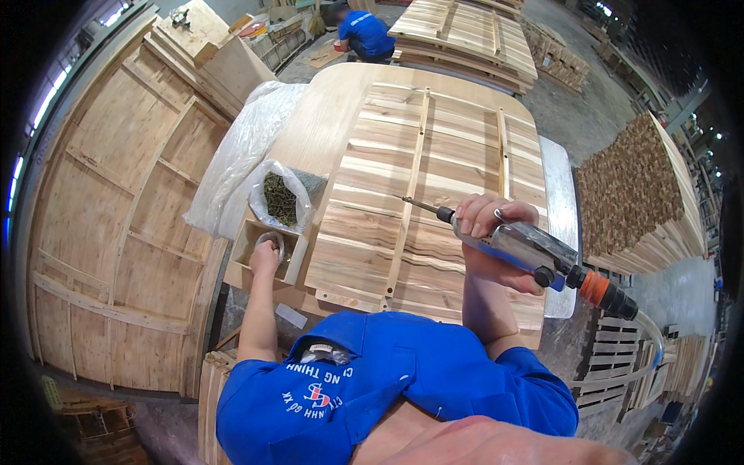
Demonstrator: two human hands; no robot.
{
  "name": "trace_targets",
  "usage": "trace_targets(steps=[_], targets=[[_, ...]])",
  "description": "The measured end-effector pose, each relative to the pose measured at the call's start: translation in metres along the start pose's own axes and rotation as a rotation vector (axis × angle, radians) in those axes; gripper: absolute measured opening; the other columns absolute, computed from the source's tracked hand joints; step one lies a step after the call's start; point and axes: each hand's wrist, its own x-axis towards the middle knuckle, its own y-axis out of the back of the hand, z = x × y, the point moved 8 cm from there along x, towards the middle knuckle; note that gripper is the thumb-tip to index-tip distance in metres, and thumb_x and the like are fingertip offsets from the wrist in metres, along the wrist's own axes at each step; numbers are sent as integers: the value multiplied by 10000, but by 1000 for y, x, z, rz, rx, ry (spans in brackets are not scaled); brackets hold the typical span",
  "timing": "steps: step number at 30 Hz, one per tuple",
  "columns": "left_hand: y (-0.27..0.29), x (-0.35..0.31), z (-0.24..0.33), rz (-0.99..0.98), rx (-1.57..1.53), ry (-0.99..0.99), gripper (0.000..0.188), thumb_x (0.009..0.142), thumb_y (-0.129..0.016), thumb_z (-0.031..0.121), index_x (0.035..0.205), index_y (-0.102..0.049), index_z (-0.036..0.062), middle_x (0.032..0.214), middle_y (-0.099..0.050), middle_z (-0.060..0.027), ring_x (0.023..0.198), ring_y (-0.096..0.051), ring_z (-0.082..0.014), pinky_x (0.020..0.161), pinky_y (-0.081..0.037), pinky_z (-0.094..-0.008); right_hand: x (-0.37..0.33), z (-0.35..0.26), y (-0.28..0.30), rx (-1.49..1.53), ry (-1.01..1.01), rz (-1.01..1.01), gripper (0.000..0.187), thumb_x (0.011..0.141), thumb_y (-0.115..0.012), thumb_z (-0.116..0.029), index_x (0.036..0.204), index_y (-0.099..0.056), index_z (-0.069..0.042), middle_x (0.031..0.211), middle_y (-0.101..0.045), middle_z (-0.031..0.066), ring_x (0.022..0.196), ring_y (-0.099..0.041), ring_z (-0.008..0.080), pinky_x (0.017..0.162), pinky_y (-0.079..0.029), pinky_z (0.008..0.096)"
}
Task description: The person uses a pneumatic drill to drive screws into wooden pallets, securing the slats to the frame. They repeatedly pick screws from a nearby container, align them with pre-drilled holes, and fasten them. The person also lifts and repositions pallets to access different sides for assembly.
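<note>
My right hand (496,225) is wrapped round a pneumatic screwdriver (535,248), silver and blue with an orange collar and an air hose (655,333) behind. Its long bit points left over the slatted wooden panel (364,186), above a batten (416,163) that runs across the slats. My left hand (266,254) reaches into a small open wooden box (246,232) left of the panel. The fingers are curled by a greyish, shiny rounded thing; what they hold is partly hidden. Just beyond the box stands an open clear plastic bag (302,180) full of dark brass-coloured screws (279,200).
A second batten (502,151) lies on the panel's right. Under the panel is a rounded wooden board (325,101). Plastic sheeting (248,147) and a large framed plywood panel (101,201) are at left. Stacked timber (632,194) stands right. A co-worker in blue (366,35) crouches at the back.
</note>
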Motion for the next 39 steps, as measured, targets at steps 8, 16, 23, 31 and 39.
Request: trace_targets(steps=[8,16,23,31,39], targets=[[8,3,-18,114,-228,74,194,716,-673,267,729,-641,76,730,-644,-128,722,-626,-300,660,-482,-406,-3,3,23,-49,-39,57,917,596,-510,-806,1044,-443,-8,697,-510,83,632,-504,197,620,-416,349],[0,25,-30,167,-688,83,165,775,-639,169,812,-627,9,718,-647,-100,633,-609,-169,577,-466,-302,0,24,45,-34,-40,51,936,586,-515,-809,1065,-446,-7,710,-521,87,647,-507,200,639,-411,352],[-18,60,85,-133,-1411,181,159,824,-608,127,931,-600,9,751,-625,-57,425,-356,1,356,-232,-159,0,66,72,0,-107,72,920,557,-620,-729,1058,-430,19,709,-524,122,653,-506,239,652,-411,371],[-49,97,284,-585,-1572,-56,266,815,-592,95,1037,-549,-45,872,-647,-85,430,-348,-7,370,-254,-160,8,138,131,-38,-103,147,994,549,-529,-824,1065,-413,18,701,-528,112,654,-518,220,642,-438,358],[-81,154,407,-733,-1639,-156,213,825,-556,45,1020,-559,-40,868,-650,-128,403,-317,4,354,-236,-157,23,206,200,-148,-120,164,976,571,-470,-842,1070,-412,-5,702,-520,97,654,-511,205,636,-434,355]])
